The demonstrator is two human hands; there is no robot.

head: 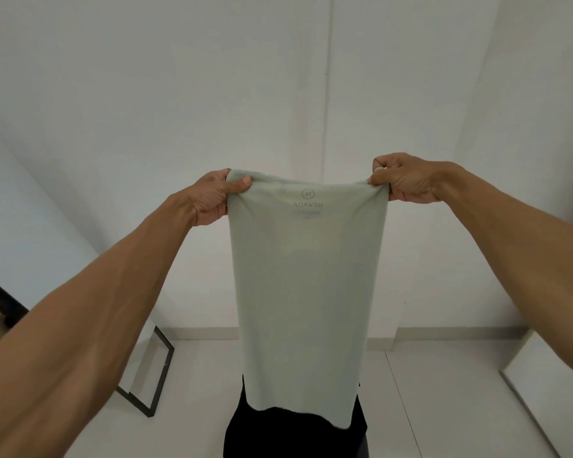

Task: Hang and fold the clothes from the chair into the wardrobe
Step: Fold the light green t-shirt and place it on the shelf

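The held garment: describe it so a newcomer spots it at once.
Look mid-view, in front of the white wall. There the left hand and right hand grip the top corners of a pale green garment that hangs straight down. Faint mirrored lettering near its top edge and its light colour set it apart from the black shape below its hem.

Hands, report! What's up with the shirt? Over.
Left hand, right hand: each grips a top corner. Shirt hangs flat in the air. Black thing behind its hem.
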